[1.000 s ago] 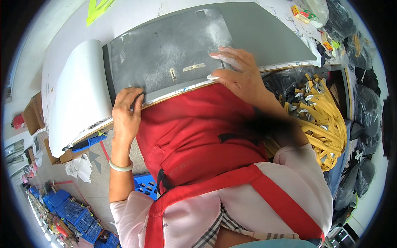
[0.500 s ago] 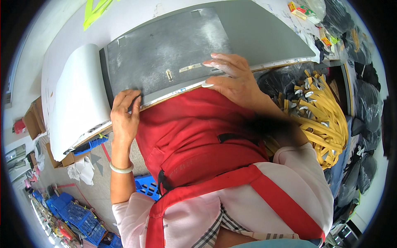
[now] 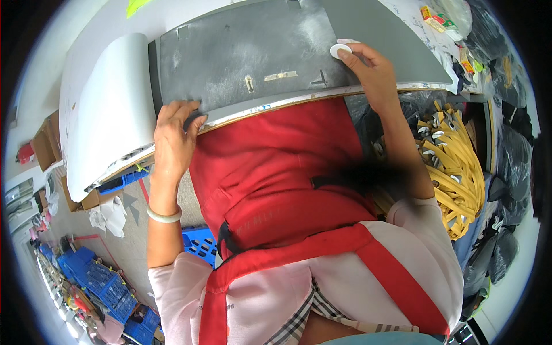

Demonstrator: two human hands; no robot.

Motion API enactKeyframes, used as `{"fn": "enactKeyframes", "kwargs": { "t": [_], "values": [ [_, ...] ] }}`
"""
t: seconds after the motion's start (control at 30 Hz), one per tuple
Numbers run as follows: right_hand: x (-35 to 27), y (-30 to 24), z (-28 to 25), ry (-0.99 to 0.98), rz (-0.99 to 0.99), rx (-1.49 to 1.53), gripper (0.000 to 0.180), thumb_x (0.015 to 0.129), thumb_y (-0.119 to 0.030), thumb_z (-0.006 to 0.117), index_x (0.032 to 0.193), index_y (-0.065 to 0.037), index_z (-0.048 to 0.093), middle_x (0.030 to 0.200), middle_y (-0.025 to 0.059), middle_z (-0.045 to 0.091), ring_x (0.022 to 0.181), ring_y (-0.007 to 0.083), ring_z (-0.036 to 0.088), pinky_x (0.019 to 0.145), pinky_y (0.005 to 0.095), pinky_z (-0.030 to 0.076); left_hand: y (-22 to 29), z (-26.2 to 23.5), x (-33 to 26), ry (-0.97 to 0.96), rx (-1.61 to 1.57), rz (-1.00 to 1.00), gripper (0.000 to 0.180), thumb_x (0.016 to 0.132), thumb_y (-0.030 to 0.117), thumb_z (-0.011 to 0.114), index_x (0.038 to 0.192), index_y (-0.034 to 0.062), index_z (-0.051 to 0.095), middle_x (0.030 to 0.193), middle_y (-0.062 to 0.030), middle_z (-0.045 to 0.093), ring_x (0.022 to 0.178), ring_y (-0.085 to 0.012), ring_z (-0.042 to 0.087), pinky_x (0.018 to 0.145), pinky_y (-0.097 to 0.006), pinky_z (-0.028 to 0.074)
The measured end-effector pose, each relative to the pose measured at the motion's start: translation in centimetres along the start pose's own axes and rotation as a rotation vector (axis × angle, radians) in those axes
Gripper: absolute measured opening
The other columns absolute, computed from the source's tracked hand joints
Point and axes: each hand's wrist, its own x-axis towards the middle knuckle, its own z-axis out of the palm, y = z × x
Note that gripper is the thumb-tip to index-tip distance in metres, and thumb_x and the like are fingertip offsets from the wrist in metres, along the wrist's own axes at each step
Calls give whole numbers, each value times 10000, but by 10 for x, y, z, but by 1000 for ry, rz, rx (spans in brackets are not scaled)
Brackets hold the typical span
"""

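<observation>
A white, round, chalk-like disc (image 3: 341,51) is pinched in my right hand (image 3: 371,66), over the right edge of a dark grey template board (image 3: 241,57). White smudges cover the board, which has several slots, two of them crossed by pale tape. Under it lies smooth grey sheet material (image 3: 388,46), showing to the right and along the near edge. My left hand (image 3: 172,135) is at the board's near left corner, its fingers and thumb closed around a dark edge of the grey sheet material. What lies beneath those fingers is hidden.
A white-backed roll (image 3: 112,92) curls beside the board's left edge. Under the table at right hangs a bundle of yellow straps (image 3: 454,172). Black plastic bags (image 3: 509,144) line the right side. Blue crates (image 3: 106,287) and cardboard boxes (image 3: 49,138) stand at left.
My right hand has moved right and away from me, from the board's near edge to its right edge, with the white disc. My left hand stays at the near left corner.
</observation>
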Motion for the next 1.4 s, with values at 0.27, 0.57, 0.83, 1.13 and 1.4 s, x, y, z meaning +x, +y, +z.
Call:
{"fn": "enactKeyframes", "kwargs": {
  "t": [0.27,0.57,0.83,1.13,1.4],
  "values": [
    [10,1,-8,-6,80,13,300,930,-269,768,1125,-43,746,977,-21,680,909,71,582,862,220,449,-3,5,-1,-16,-53,-23,310,847,186,800,1072,-9,713,1093,-143,681,1004,-310,653,852,-379,541],
    [14,4,-13,-44,87,1,298,932,-247,765,1135,-29,743,987,-15,695,929,67,591,880,219,451,-1,10,-8,9,-85,-11,289,805,149,808,1046,11,729,1074,-146,678,1001,-337,638,858,-414,535],
    [15,9,-17,-66,67,5,296,935,-252,763,1134,-33,744,1005,-1,709,943,75,611,893,224,460,-1,16,-13,65,-116,0,216,812,98,802,1001,13,739,1000,-117,693,934,-290,652,828,-381,541],
    [13,6,-20,-60,63,-15,292,941,-248,753,1135,-30,743,1008,-2,715,943,74,623,886,224,476,-4,24,-14,127,-118,67,182,808,82,801,965,13,741,960,-111,697,901,-286,654,808,-377,534],
    [14,20,-19,-63,77,-30,254,963,-193,726,1142,-14,730,1039,21,726,970,80,646,912,230,491,-7,21,-15,153,-113,138,181,795,92,805,949,24,739,937,-112,691,895,-305,646,808,-386,523]
  ]
}}
